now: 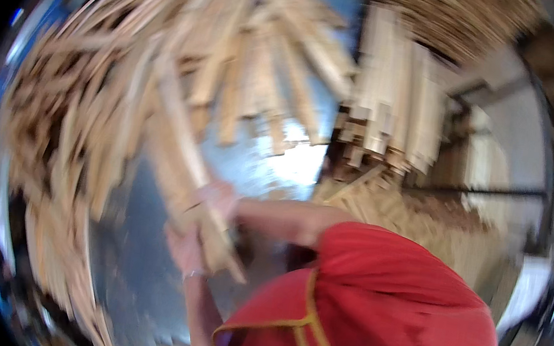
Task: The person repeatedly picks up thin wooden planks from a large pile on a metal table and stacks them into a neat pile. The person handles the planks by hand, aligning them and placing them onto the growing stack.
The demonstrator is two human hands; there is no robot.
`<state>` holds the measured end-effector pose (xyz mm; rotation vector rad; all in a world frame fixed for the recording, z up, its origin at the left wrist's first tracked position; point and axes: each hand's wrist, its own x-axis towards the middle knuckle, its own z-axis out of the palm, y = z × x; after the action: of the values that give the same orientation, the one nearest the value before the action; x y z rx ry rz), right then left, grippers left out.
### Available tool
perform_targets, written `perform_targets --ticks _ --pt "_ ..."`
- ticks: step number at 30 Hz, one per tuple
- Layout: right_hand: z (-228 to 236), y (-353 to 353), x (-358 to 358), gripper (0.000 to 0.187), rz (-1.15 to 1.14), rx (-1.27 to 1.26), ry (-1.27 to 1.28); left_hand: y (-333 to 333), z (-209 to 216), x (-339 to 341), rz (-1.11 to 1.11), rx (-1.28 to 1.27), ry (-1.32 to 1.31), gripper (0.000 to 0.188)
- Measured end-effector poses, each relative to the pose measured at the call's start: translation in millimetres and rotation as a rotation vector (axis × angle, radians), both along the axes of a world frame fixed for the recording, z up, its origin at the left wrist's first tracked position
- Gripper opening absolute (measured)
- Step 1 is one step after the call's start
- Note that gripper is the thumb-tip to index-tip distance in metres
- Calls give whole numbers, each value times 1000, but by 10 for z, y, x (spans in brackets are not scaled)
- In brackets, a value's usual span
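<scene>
A bundle of long pale wooden slats (pixel 179 154) slants across the metal table, its near ends close to my body. My left hand (pixel 186 248) wraps round the near part of the bundle from the left side. Just above it, my right hand (pixel 218 198) reaches in from the right and closes round the same slats. The near ends stick out unevenly past my hands. Motion blur softens the fingers, and how many slats I hold cannot be made out.
Loose slats (pixel 77 107) lie in a big jumble along the left. More slats (pixel 254 80) fan out at the far side of the blue-grey metal table (pixel 133 273). Beyond its right edge stand stacked slats (pixel 388 83), with a pile of wood pieces (pixel 416 225) nearer.
</scene>
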<state>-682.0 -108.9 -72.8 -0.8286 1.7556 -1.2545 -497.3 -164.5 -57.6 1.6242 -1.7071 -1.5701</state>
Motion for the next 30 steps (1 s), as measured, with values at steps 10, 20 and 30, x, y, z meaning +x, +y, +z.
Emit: perform_targets --ticks 10,20,30 --pt "-86 358 1150 20 81 221 -1124 672 180 1294 366 538 535 56" --pt "-80 1516 2686 50 766 275 -350 2390 681 2679 701 132 665 64" --pt "66 1704 3547 52 1943 168 315 2257 402 3029 337 -157 -718 100"
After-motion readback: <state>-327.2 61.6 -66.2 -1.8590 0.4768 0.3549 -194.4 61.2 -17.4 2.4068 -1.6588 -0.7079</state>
